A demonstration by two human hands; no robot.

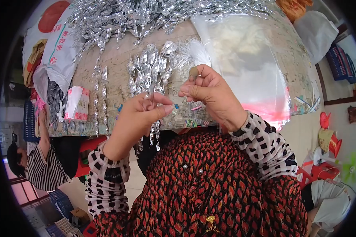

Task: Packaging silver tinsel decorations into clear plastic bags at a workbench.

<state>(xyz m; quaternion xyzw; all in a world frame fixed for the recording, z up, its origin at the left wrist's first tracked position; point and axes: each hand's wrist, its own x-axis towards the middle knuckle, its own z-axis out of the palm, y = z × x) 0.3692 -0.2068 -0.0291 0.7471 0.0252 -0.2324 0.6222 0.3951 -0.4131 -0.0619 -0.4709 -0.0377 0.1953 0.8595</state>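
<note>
My left hand [134, 116] is closed around a shiny silver twisted strip [157, 136]. The strip's lower end dangles past the table's front edge. My right hand [213, 93] is to the right and a little higher, thumb and fingers pinched together. A tan finger cot [194, 72] covers one of its fingertips. Whatever thin thing the pinch holds is too fine to make out. Just beyond my hands lies a bunch of silver spiral strips [148, 65], with a bundle of white threads [197, 51] beside it.
A large heap of silver strips [146, 15] covers the far side of the table [114, 55]. Clear plastic bags [249, 67] are stacked at the right. A pink-and-white tissue pack [77, 103] stands at the left. Another person in a striped shirt [47, 170] sits at the left.
</note>
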